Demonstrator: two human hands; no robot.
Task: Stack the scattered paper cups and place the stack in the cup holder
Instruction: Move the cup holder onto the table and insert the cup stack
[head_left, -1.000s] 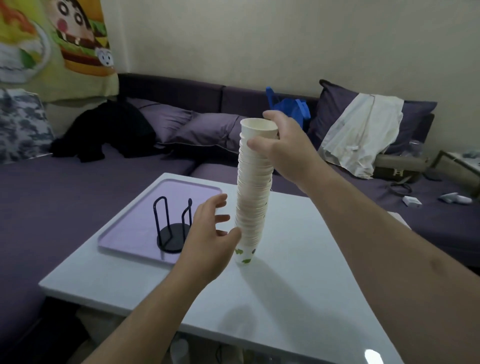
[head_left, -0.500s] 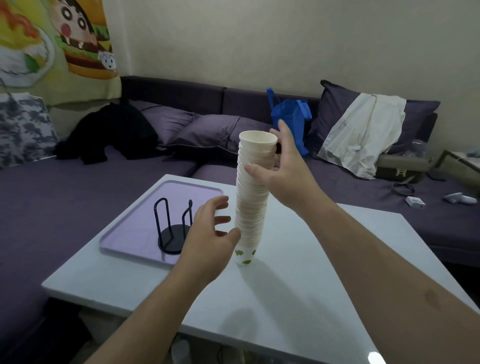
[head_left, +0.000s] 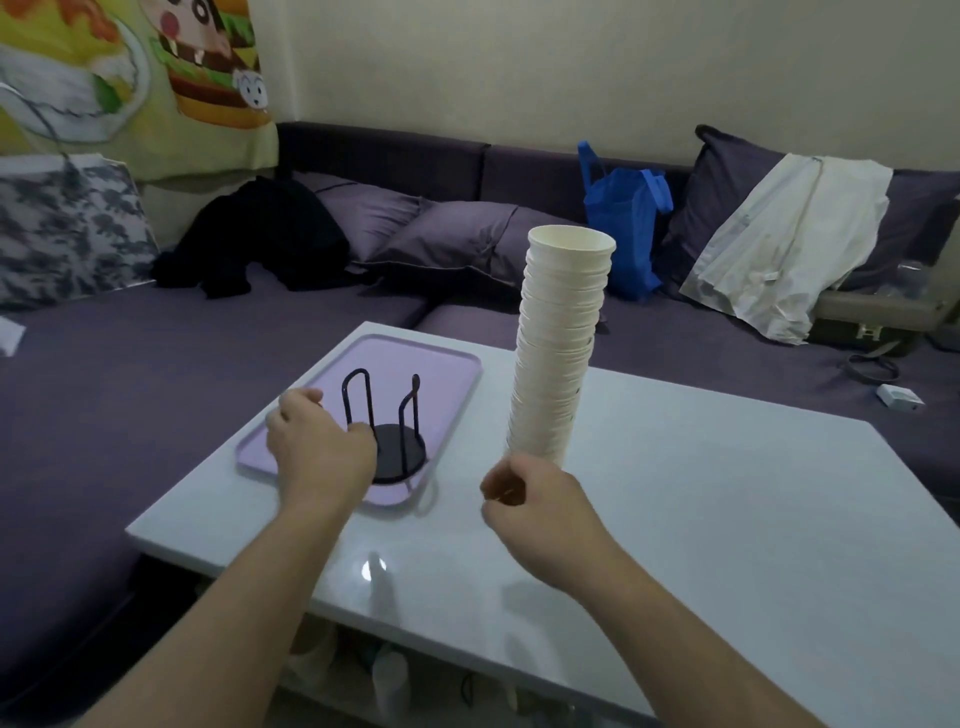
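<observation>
A tall stack of white paper cups (head_left: 558, 343) stands on the white table (head_left: 701, 519), leaning slightly left. Nothing holds its top. My right hand (head_left: 524, 499) is a loose fist just in front of the stack's base and hides the bottom cup; I see nothing in its fingers. The black wire cup holder (head_left: 392, 441) stands empty on the lilac tray (head_left: 452, 374) at the table's left. My left hand (head_left: 322, 447) lies over the tray with its fingers curled, the thumb closed against the foot of the holder's left wire loop.
A purple sofa wraps around the table's far and left sides, carrying pillows, black clothing (head_left: 260, 234), a blue bag (head_left: 628, 223) and a white garment (head_left: 795, 239). The table's near edge runs close to my forearms. Below it a shelf holds dim items.
My right hand let go of the stack's top and dropped to its base. My left hand moved left from the stack to the cup holder and closed. The stack stays upright.
</observation>
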